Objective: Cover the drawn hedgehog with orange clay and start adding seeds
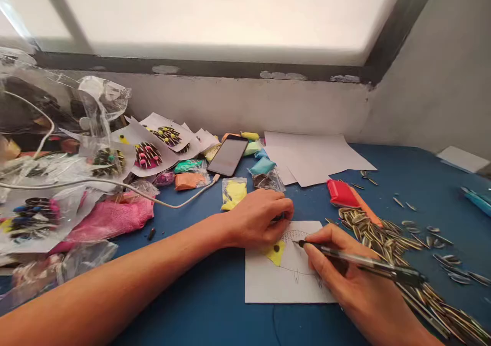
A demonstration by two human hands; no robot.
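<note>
A white sheet of paper (268, 287) lies before me, bearing a pen-drawn rounded outline with rows of small marks. At the outline's left end is a yellow clay patch (275, 256) with a dark dot. My right hand (356, 279) grips a black pen (356, 260), its tip at the drawing. Across the sheet's upper left rests my left hand (261, 215), fingers curled; something dark shows at its fingertips, too small to name. Striped sunflower seeds (383, 236) are heaped right of the paper, partly behind my right hand.
A phone (229, 155) with a white cable (184, 203) lies beyond my left hand. Clay packets surround it, including a yellow one (233, 193) and a red one (341, 192). Blank sheets (314, 154) lie at the back. Seed-covered clay pieces (148, 156) and a pink cloth (111, 221) crowd the left.
</note>
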